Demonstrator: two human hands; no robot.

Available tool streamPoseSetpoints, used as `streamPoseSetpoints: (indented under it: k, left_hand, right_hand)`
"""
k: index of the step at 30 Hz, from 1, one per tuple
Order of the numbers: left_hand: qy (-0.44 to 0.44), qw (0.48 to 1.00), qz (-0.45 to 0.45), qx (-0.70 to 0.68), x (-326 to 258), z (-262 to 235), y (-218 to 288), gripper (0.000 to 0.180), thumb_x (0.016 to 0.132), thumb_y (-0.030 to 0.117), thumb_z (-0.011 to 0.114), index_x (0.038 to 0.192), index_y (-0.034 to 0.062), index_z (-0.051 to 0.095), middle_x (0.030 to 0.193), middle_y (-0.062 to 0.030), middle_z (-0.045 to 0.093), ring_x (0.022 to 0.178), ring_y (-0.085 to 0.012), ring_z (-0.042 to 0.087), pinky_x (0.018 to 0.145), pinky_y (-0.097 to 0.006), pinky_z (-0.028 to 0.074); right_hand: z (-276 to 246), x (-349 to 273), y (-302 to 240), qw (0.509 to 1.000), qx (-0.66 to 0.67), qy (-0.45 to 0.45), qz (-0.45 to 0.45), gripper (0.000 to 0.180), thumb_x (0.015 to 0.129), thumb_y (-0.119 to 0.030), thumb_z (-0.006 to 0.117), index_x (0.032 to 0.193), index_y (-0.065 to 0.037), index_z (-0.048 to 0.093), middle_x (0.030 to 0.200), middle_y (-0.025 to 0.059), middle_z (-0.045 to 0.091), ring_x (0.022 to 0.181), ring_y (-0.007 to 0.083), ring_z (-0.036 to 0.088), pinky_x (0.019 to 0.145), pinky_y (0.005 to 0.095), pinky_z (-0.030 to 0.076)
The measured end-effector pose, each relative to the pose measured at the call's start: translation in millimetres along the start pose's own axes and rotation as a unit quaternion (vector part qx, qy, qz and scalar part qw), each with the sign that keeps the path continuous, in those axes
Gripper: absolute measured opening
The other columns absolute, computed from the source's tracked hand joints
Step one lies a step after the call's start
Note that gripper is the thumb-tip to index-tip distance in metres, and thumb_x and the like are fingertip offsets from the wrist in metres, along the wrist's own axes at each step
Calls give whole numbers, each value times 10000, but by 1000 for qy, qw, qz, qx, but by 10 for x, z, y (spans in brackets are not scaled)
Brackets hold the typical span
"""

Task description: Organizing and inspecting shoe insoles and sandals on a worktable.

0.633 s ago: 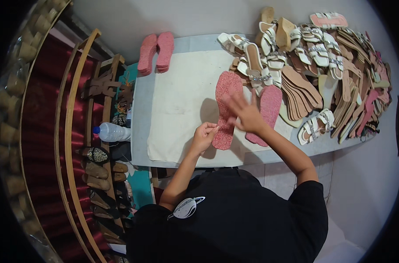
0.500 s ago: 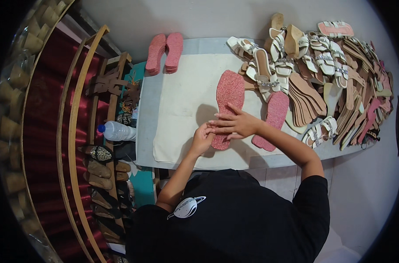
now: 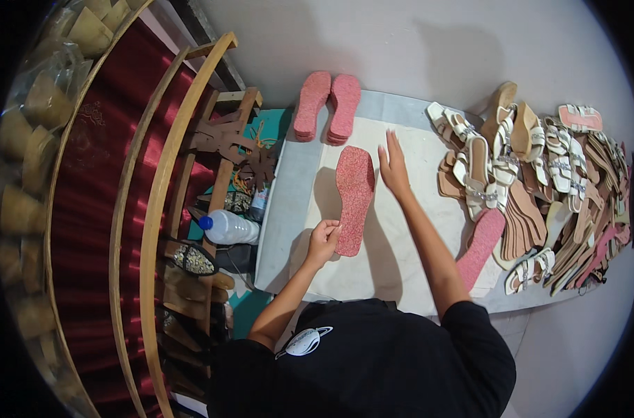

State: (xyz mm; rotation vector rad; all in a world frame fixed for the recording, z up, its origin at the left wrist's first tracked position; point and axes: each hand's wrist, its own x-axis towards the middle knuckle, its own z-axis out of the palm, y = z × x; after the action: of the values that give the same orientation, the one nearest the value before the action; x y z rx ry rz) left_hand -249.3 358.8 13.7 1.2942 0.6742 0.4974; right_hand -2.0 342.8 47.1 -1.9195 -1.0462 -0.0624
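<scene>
A pink speckled shoe sole (image 3: pixel 355 188) is held up over the table by my left hand (image 3: pixel 324 242), whose fingers pinch its left edge near the lower end. My right hand (image 3: pixel 394 166) is raised just to the right of the sole's upper part, fingers stretched out and holding nothing. A small gap shows between that hand and the sole. Two stacks of similar pink soles (image 3: pixel 329 106) sit at the far edge of the table. Another pink sole (image 3: pixel 482 247) lies to the right, partly behind my right forearm.
White strappy sandals (image 3: pixel 480 174) and a fan of tan insoles (image 3: pixel 524 221) pile up on the table's right side. A pale cloth (image 3: pixel 418 143) covers its middle. At left stand a wooden rack with shoes (image 3: pixel 149 230) and a blue-capped water bottle (image 3: pixel 227 228).
My right hand has lifted off the sole and moved up and to its right. My left hand still grips the sole. The whole view has shifted, with the table now lower and further right.
</scene>
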Motion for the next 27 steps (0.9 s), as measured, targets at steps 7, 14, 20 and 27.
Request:
streamPoseSetpoints:
  k: [7,14,20,27]
  left_hand:
    - [19,999,46,-8,679,-303,157,133,866,44,496,986,-7,472,877,-77,598,804,-72,539,730,-199,426]
    - [-36,996,84,2,1590,-318,333,222,856,94,532,1048,4,466,932,-58,581,813,-74,522,702,-199,414]
    - [-8,946,231,227,2137,-282,559,599,707,227,709,1194,22,426,1009,-55,550,861,-134,507,686,-248,421]
    - [83,906,284,301,2321,-167,380,972,567,237,798,1317,24,219,1092,-94,528,793,-184,514,652,-305,452]
  right_hand:
    - [461,-901,-434,951,264,-40,154,370,882,-152,484,1218,-12,420,1093,104,517,850,122,513,705,248,438]
    - [700,-319,-289,894,403,-7,195,333,872,-133,518,1147,48,471,899,31,549,661,57,492,541,200,414]
    - [842,571,81,900,376,12,222,312,867,-136,512,1119,48,495,835,45,550,642,69,507,514,203,422]
    - [1083,932,406,932,273,-42,235,316,863,-143,515,1120,41,504,906,75,589,685,80,531,576,218,447]
